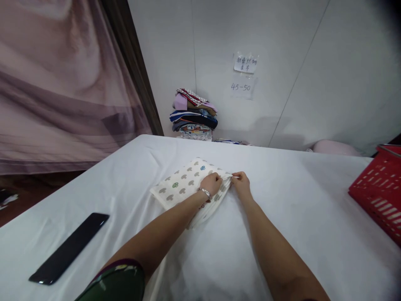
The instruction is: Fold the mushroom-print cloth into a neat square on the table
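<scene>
A white cloth (184,184) printed with grey mushroom shapes, plus a green and a blue motif, lies partly folded on the white-covered table (291,209). My left hand (212,184), a bracelet at its wrist, is closed on the cloth's upper right part. Just right of it, my right hand (241,183) pinches the cloth's right corner between thumb and fingers. Loose layers of the cloth droop below my left wrist, and my left forearm hides part of them.
A black flat object (70,248) lies on the left of the table. At the right edge stands a red basket (380,188). Behind the table rises a stack of folded clothes (194,115), below paper signs (245,65) on the wall. A pinkish curtain (62,83) hangs at left.
</scene>
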`<state>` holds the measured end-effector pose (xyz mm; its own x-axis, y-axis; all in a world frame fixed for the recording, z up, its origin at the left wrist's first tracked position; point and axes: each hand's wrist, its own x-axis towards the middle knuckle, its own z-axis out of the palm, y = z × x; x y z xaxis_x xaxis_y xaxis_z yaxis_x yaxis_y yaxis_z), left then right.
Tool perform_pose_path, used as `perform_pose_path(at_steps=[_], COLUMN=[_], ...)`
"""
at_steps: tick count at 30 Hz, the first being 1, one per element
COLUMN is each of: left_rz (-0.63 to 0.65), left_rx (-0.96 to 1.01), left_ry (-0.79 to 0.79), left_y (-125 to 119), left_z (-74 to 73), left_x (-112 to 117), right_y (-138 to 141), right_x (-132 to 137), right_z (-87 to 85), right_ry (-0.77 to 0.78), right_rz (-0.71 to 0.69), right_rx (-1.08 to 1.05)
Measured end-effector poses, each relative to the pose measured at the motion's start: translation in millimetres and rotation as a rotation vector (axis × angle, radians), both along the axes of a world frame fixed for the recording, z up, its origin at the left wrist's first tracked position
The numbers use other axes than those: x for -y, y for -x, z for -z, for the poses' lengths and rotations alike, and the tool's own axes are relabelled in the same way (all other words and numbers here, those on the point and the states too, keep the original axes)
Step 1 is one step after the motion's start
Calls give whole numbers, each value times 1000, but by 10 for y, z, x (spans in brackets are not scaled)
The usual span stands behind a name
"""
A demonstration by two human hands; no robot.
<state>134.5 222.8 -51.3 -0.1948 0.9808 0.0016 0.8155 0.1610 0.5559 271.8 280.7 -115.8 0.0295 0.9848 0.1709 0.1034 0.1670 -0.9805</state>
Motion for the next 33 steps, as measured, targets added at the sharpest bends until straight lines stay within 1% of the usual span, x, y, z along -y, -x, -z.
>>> perform_pose_path(at_steps=[5, 9, 14, 21, 26, 33], left_rz=[-19, -27, -24, -46, -49, -36], left_rx=[30, 40, 52, 55, 70, 67], left_ry=[-8, -8, -12, -2, -16, -21], left_y=[1, -6, -16, -17, -23, -21], left_z=[16, 16, 7, -3, 2, 17], left_x=[-3, -2, 0, -1, -2, 12], right_y=[-23, -30, -30, -11, -10, -13], right_x=[59, 97, 133, 156, 173, 215], right_z=[-45, -72, -105, -125, -118, -162], right_ry=[-132, -200, -309, -326, -340, -340], right_rz=[13, 12, 27, -5, 8, 11], right_rx=[111, 187, 354, 413, 459, 541])
